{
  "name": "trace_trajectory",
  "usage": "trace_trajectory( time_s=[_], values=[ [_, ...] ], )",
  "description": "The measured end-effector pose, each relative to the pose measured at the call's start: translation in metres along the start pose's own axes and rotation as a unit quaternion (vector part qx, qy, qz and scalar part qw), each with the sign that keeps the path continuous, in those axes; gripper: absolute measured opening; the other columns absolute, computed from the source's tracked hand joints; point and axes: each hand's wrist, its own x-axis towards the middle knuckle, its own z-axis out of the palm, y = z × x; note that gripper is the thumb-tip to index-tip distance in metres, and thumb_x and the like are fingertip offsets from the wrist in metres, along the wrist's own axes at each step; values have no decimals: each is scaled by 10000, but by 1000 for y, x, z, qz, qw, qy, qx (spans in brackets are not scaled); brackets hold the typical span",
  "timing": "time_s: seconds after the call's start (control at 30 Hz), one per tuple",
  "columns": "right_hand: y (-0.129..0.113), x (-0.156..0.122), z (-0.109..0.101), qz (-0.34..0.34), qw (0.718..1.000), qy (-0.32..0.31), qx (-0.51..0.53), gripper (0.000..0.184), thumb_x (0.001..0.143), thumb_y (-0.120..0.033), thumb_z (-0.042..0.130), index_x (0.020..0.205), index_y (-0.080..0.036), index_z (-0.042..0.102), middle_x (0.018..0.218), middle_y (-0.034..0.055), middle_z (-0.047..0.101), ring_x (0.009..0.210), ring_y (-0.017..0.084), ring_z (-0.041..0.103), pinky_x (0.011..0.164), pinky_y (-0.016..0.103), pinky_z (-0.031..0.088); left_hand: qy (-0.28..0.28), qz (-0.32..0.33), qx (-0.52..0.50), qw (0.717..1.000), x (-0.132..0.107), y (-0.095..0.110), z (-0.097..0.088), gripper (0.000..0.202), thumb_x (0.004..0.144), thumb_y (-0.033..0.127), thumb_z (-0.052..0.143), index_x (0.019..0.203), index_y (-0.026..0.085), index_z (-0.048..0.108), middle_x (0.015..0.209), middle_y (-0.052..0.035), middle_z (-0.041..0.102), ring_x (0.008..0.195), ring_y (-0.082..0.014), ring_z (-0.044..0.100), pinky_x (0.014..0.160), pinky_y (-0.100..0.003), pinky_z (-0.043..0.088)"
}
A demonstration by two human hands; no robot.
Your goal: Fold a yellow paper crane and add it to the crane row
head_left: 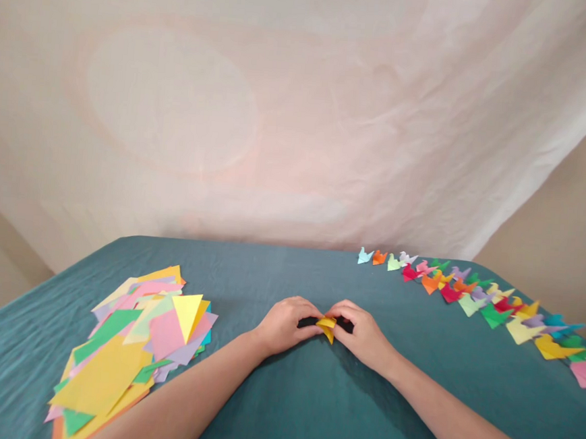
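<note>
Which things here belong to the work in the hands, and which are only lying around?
In the work:
folded paper, between left hand and right hand
probably loose sheets and paper birds, also coloured paper

Only around:
cloth, underneath
backdrop, behind

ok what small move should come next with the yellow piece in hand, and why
Perhaps press down the pointed flap of the yellow piece: it juts out between the left hand and right hand, which pinch the piece from either side.
</note>
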Motion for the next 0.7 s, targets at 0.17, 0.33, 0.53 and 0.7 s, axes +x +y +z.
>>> trace_trajectory(
  time_s=[0.17, 0.33, 0.53, 0.7],
  values=[
    [1, -1, 2, 7, 1000, 12, 11, 130, 810, -180, 544, 870, -192, 658, 858, 38, 613, 801, 163, 584, 747, 286, 461, 24, -20, 22, 999, 0, -1, 2, 262, 824, 393, 591, 993, 200, 641, 1006, -42, 635, 961, -185, 556, 885, -298, 405],
    [2, -1, 4, 13, 1000, 20, 10, 124, 808, -190, 553, 857, -196, 666, 858, 36, 615, 795, 160, 582, 746, 279, 457, 43, -42, 15, 998, 0, -4, 4, 233, 768, 401, 653, 846, 182, 643, 954, -46, 616, 927, -187, 548, 864, -302, 409],
    [5, -2, 6, 10, 1000, 22, 6, 135, 815, -193, 542, 858, -205, 669, 857, 34, 620, 798, 163, 583, 739, 277, 455, 32, -27, 1, 999, 1, -1, 1, 212, 797, 387, 624, 877, 191, 646, 963, -39, 612, 928, -177, 548, 870, -294, 396],
    [6, -2, 6, 7, 1000, 30, 7, 136, 815, -188, 537, 847, -202, 669, 850, 32, 622, 797, 163, 584, 741, 276, 452, 23, -26, 6, 999, 1, 0, 0, 234, 908, 314, 459, 904, 195, 659, 966, -37, 625, 936, -169, 549, 882, -292, 385]
  ],
)
